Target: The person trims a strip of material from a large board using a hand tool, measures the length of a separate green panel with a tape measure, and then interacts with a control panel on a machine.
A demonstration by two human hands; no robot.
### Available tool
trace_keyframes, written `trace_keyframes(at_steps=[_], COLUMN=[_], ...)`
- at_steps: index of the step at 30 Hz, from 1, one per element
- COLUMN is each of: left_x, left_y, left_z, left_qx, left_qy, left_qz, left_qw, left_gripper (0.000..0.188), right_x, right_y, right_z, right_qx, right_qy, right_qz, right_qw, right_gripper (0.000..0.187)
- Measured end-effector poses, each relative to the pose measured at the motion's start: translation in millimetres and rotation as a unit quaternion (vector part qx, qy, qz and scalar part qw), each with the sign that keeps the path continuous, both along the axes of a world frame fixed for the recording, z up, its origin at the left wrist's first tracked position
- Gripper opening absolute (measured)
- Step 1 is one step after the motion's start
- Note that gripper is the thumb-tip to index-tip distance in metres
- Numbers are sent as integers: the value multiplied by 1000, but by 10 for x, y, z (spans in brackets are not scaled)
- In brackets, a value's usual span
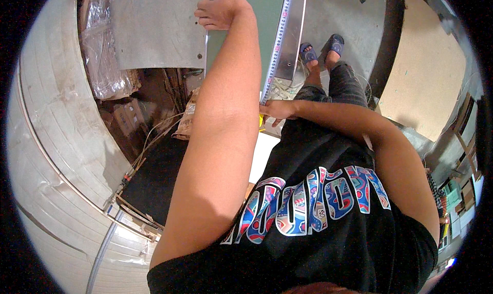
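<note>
A tape measure with a yellow case, mostly hidden by my left forearm, is in my right hand, whose fingers are closed around it. Its white blade runs away from me along the right side of a flat green panel. My left arm reaches far forward across the panel. At the panel's left edge, my left hand lies with its fingers apart over the border with a grey sheet, and nothing shows in its grasp.
The grey metal sheet lies left of the panel, beside a plastic-wrapped bundle. A brown paper bag and a black surface are near my left forearm. A tan board stands at the right. My sandalled feet are on the floor.
</note>
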State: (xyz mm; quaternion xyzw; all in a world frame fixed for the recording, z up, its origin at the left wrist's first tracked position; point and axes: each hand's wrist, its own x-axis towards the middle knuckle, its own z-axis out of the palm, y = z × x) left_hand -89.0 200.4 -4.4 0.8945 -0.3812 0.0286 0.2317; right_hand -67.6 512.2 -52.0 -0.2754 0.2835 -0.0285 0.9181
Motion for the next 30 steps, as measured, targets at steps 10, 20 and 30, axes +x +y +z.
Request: trace_keyframes(at_steps=[10,20,30], left_x=[-32,3,14], left_y=[11,31,10], left_z=[52,158,106], left_qx=[40,25,77], left_qy=[-10,-24,-23], left_qz=[14,16,9], left_qw=[999,999,997], left_gripper=[38,39,42], right_x=[12,-161,-86], right_y=[31,-8,58], right_z=[-150,-205,-107], right_qx=[-59,-73,-56], right_qy=[11,15,-25], right_qz=[36,78,2], right_qw=[998,994,998], right_gripper=[78,78,77])
